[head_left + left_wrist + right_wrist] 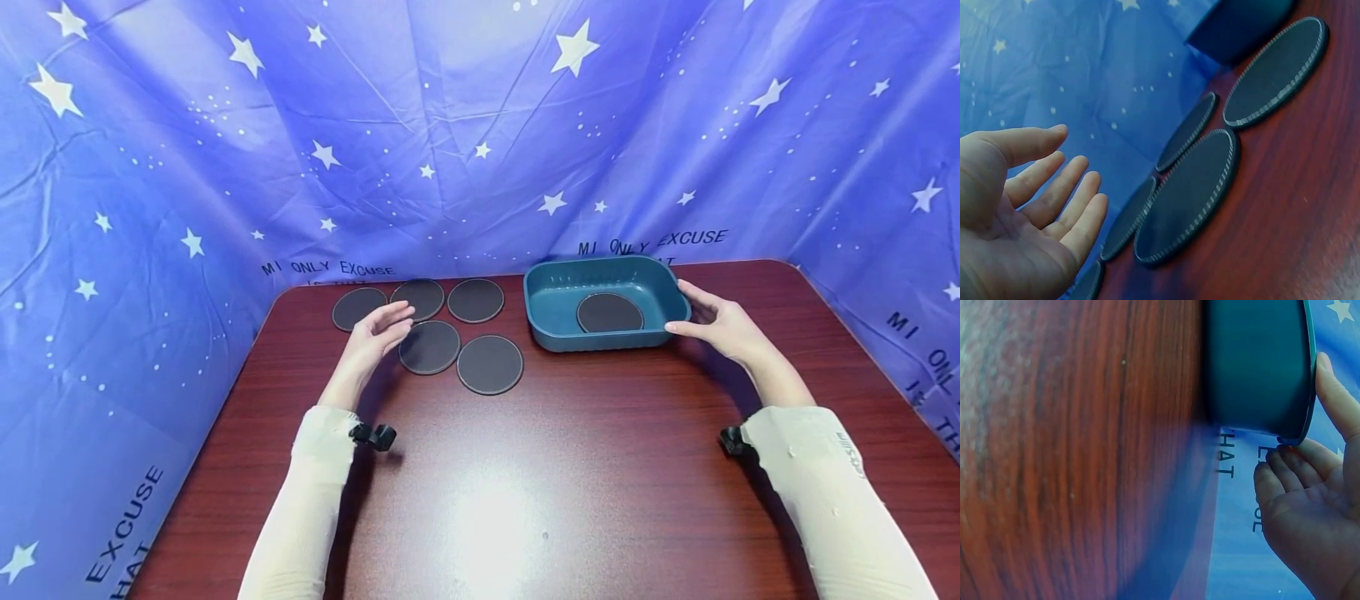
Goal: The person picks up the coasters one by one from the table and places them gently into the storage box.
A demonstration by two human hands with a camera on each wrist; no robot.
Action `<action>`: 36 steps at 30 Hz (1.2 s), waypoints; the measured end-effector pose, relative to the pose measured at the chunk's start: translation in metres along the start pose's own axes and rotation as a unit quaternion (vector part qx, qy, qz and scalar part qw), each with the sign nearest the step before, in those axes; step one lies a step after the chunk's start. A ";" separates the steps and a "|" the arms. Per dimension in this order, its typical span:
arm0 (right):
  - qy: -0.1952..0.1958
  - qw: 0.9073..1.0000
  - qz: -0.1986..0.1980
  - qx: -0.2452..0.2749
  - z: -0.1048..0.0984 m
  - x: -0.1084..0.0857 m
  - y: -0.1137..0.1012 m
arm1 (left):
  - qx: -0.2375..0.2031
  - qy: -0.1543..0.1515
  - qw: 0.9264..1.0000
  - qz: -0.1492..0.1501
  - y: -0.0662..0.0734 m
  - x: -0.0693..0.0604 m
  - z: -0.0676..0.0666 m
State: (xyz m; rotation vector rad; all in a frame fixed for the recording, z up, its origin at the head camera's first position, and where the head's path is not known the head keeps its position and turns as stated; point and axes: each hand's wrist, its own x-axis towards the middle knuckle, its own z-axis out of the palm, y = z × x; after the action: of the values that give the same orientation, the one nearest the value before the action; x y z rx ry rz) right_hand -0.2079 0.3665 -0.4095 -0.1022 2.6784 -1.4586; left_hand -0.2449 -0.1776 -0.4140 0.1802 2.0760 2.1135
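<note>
My right hand (723,329) holds the right end of a teal rectangular container (577,342), its thumb on the front rim (1310,375) and the other fingers around the end wall. Inside the container one dark round coaster (611,312) lies flat. Several similar coasters with pale stitched edges lie on the table to the left, among them a front one (490,365) and a back one (476,300). Over the left coasters hovers my left hand (367,342), fingers loosely bent and holding nothing. In the left wrist view its palm (1016,244) is beside the coasters, apart from them.
The reddish-brown wooden table (600,467) reaches back to a blue star-patterned cloth (420,125), which hangs behind and along both sides. Container and coasters are near the table's back edge. A bright glare lies on the front middle of the table.
</note>
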 end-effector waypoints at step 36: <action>-0.003 1.000 0.009 -0.005 0.000 0.001 0.002 | 0.278 -0.027 0.960 0.016 -0.043 -0.001 -0.008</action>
State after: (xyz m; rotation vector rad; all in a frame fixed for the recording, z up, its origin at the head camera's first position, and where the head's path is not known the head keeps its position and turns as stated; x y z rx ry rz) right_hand -0.2092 0.3674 -0.4109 -0.0819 2.6752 -1.4381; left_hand -0.2435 -0.1851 -0.4568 0.3366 2.5896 1.4633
